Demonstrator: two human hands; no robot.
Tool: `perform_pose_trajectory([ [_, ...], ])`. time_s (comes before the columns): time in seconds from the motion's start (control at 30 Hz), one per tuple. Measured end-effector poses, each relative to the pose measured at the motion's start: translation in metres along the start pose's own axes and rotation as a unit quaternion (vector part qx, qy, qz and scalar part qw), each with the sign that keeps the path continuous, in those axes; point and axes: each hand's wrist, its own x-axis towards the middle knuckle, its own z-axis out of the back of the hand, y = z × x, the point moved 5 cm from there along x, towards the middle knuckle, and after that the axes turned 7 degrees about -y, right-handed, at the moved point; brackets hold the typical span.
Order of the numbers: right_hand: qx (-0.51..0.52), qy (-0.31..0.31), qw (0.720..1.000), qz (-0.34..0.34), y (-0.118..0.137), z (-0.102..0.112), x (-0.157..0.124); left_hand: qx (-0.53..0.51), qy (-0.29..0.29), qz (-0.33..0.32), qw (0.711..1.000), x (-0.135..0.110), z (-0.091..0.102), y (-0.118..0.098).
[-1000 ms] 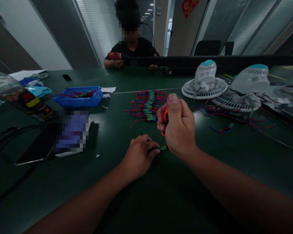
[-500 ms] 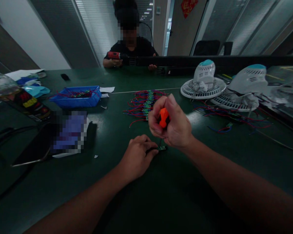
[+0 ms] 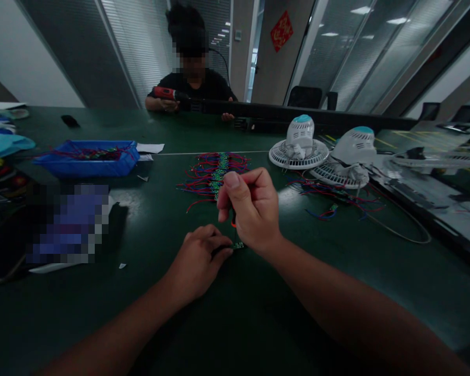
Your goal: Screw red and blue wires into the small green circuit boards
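My left hand (image 3: 198,261) is closed in a pinch on the left end of a small green circuit board (image 3: 238,245) lying on the table. Above that board, my right hand (image 3: 254,209) is closed around a screwdriver (image 3: 234,224). Only an orange bit of its handle and part of the thin dark shaft show; the fingers hide the rest. The shaft points down at the board, but whether its tip touches is too dark to tell. Just beyond my right hand lies a row of green circuit boards (image 3: 221,167) with red and blue wires.
A blue bin (image 3: 121,166) of wired boards stands left. White fan housings (image 3: 300,151) and loose wires (image 3: 337,193) lie right. A blurred packet (image 3: 70,224) is at near left. Opposite, a person holds a red power drill (image 3: 165,93) against a long black bar (image 3: 266,109).
The view has turned to the right, so things sit further left. My right hand has shifted its grip, and the orange handle top that showed is now hidden. My left hand keeps its pinch.
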Motion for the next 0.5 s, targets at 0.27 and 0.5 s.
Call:
perform_pose_trajectory([
  [0.27, -0.061, 0.024, 0.997, 0.042, 0.0028, -0.0009, 0.0004, 0.003, -0.006, -0.002, 1.0, -0.0005, 0.0032, -0.0017],
  [0.5, -0.104, 0.027, 0.994, 0.022, 0.003, -0.0001, 0.0069, 0.007, -0.012, -0.004, 1.0, -0.0013, 0.0013, 0.0002],
])
